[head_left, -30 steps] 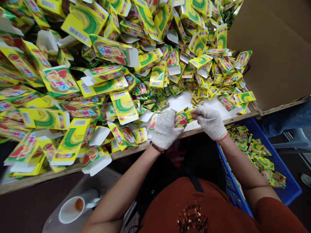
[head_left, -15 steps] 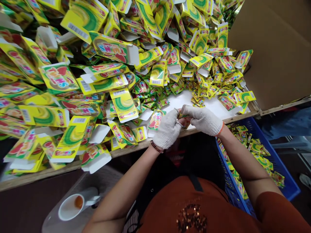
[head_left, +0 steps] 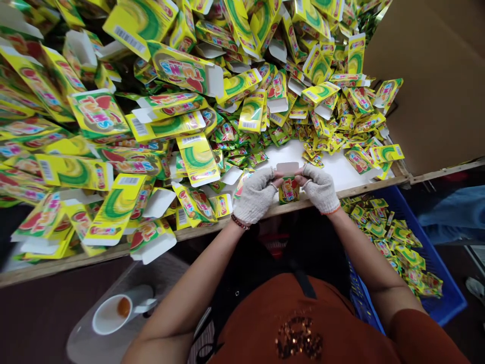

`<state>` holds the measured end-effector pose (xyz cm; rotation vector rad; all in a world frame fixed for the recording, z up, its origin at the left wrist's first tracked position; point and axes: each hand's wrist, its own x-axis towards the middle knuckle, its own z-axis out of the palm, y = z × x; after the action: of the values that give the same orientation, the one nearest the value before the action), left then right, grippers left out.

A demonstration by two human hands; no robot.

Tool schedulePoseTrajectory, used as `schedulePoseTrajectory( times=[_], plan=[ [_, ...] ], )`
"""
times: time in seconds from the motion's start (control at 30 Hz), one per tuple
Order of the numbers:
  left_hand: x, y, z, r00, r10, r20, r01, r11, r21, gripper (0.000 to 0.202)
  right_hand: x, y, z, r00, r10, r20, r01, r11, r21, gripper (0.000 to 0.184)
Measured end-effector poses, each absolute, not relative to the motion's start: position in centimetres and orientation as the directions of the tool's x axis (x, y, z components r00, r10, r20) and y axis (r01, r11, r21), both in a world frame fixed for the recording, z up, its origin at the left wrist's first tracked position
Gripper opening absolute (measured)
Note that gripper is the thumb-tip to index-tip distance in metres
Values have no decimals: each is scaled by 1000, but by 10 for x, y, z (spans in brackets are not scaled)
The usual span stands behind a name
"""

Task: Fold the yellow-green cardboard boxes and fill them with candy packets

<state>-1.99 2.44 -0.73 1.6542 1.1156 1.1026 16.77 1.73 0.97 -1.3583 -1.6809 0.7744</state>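
Note:
Between my two hands is a small candy box (head_left: 289,190), printed green and yellow with a white flap standing up at its top. My left hand (head_left: 256,194), in a white knit glove with bare fingertips, pinches the box's left edge. On the opposite edge, the gloved fingers of my right hand (head_left: 319,189) are closed too. Just behind the hands lie small wrapped candies (head_left: 242,156) in green and another heap of yellow wrapped candies (head_left: 313,154) on the white tabletop (head_left: 286,153). Another box is partly hidden behind my left hand.
Open candy boxes (head_left: 100,114) pile high across the left and back. A large cardboard carton (head_left: 435,86) stands at right. Below the wooden table edge (head_left: 379,183), a blue crate (head_left: 450,298) holds filled packs. A white mug (head_left: 113,314) with brown liquid sits on a stool at lower left.
The box has come upright into view between my hands, its printed front and raised flap now showing. My hands have moved slightly apart, and the view has shifted a little.

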Motion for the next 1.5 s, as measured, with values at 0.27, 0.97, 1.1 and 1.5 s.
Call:
schedulePoseTrajectory(
  times=[0.27, 0.97, 1.1, 1.5],
  plan=[
    [-19, 29, -10, 172, 964, 201, 186, -232, 955, 26, 164, 26, 12, -120, 970, 210, 416, 241, -877, 26],
    [-30, 16, -5, 361, 802, 476, 332, -588, 738, 18, 184, 18, 5, -379, 845, 377, 456, 525, -718, 19],
    [-26, 14, -4, 371, 809, 456, 337, -575, 746, 20, 181, 16, -3, -251, 895, 368, 474, 445, -760, 18],
    [-57, 10, 18, -1, 998, 71, 946, -22, 324, 22, 257, 11, 32, 249, 962, 115, 65, 102, -993, 40]
  ],
)
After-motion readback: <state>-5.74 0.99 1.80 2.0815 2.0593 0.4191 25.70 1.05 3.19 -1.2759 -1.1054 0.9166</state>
